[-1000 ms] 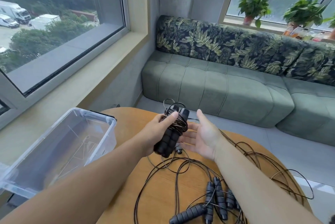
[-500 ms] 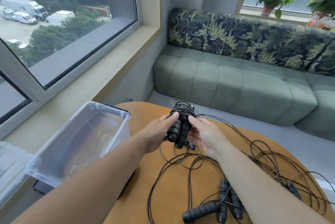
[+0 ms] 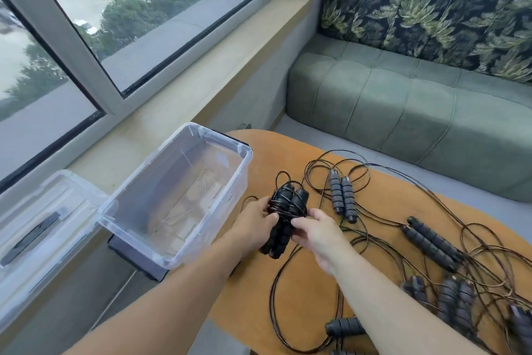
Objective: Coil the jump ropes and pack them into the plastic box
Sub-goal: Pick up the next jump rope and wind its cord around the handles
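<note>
Two hands are meeting on one coiled jump rope point(image 3: 283, 218), held just above the near left part of the round wooden table point(image 3: 311, 159) and just beside the right wall of the clear plastic box point(image 3: 172, 193). The left hand point(image 3: 254, 221) is gripping the paired black handles from the left, fingers curled round them, while the right hand point(image 3: 312, 229) is pinching the thin cord wound round the handles, thumb and forefinger closing on the wraps. The box is standing open at the table's left edge; its interior is appearing to hold no rope, and its lid point(image 3: 43, 219) is lying on the sill to the left. Several loose jump ropes point(image 3: 431, 242) are lying uncoiled over the right half of the table, their cords crossing and looping, with one pair of grey handles point(image 3: 341, 195) resting side by side just right of the held bundle. Judged from this arrangement, the step in hand is the finishing of the first coil: the last turns are being secured before packing. The next move is calling for a short carry to the left over the box rim, keeping the wraps pinched so they are not springing loose, followed by release inside the box.
</note>
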A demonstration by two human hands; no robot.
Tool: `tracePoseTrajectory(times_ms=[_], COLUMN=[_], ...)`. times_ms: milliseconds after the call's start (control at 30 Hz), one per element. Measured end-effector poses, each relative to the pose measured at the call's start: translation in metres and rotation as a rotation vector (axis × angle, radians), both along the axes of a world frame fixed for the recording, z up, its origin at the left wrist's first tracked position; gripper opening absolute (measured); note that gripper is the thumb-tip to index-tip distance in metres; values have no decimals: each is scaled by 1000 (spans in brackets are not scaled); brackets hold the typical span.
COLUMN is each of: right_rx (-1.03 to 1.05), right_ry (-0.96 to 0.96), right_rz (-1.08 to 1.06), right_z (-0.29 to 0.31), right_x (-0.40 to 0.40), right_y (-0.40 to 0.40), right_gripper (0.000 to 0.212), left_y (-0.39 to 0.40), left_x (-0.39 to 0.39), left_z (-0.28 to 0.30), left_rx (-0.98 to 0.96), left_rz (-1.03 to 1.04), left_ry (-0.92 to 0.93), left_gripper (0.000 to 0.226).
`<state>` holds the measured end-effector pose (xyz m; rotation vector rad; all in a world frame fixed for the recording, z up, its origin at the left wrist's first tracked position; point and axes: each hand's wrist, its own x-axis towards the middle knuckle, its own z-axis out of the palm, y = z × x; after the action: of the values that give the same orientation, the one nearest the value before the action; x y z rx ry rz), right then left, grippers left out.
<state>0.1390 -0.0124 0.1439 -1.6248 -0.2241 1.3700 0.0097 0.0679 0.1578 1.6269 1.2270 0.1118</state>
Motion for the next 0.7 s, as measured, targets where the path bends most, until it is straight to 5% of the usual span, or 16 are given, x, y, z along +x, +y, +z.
tracePoseTrajectory(times_ms=[267,400,700], right_rx=[-89,-89,-108], right_ry=[57,68,27], right_rz=[-32,-63,-94], right_z=[-59,-80,-119], right_x=[-15,-7,12], right_y=[21,52,107], right_gripper=[27,24,27], left_y=[10,40,87], left_x=[-4,13,38], left_z=[-46,-67,-107], left_rx=[30,63,63], left_rz=[-32,-11,31], left_ry=[189,208,137], left_gripper=[37,23,42])
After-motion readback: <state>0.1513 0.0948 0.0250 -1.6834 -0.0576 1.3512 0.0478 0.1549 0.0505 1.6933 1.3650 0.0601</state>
